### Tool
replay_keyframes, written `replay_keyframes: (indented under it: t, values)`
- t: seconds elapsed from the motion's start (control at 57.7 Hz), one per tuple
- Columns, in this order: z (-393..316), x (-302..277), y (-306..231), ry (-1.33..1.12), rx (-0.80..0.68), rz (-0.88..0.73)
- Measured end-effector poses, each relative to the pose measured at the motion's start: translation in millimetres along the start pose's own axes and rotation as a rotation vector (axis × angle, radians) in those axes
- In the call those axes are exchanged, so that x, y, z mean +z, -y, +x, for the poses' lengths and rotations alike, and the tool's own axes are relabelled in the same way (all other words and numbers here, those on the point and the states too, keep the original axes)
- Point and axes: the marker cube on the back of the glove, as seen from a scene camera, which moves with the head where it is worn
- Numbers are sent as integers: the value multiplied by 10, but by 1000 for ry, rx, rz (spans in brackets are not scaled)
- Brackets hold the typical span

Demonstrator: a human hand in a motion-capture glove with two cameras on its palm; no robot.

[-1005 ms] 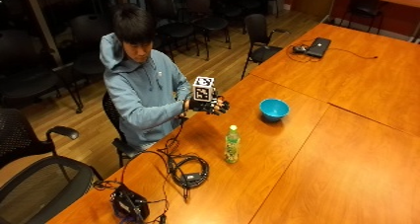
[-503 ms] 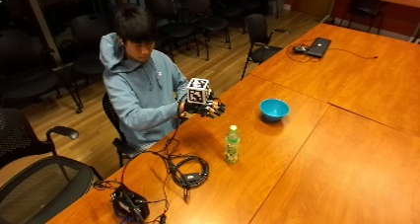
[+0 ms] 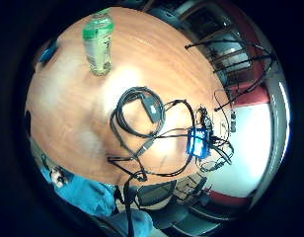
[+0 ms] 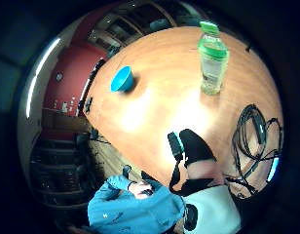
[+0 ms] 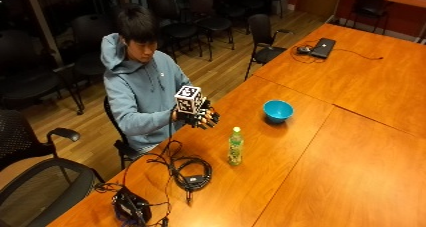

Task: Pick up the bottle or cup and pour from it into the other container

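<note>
A green-capped clear bottle (image 5: 235, 146) stands upright on the wooden table (image 5: 346, 152). Beyond it sits a blue bowl (image 5: 277, 110), apart from the bottle. My gloved right hand (image 5: 200, 117) hovers above the table's near edge, in front of the person's chest, well short of the bottle. Its fingers are loosely spread and hold nothing. The thumb side palm view shows the bottle (image 4: 213, 58), the bowl (image 4: 122, 79) and a gloved finger (image 4: 193, 146) over the table. In the little finger side palm view the bottle (image 3: 98, 42) stands past a coil of cable.
A coil of black cable (image 5: 192, 172) lies on the table between the person and the bottle, with a black box (image 5: 130, 207) near the corner. A laptop (image 5: 324, 47) sits at the far end. Office chairs (image 5: 40, 172) stand beside the table.
My right hand has drifted slightly lower and back toward the person's chest. The bottle and bowl have not moved.
</note>
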Motion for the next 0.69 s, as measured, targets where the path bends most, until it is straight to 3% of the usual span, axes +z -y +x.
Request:
replay_keyframes:
  t: [0.693]
  values:
    - [483, 116, 155, 88, 129, 214]
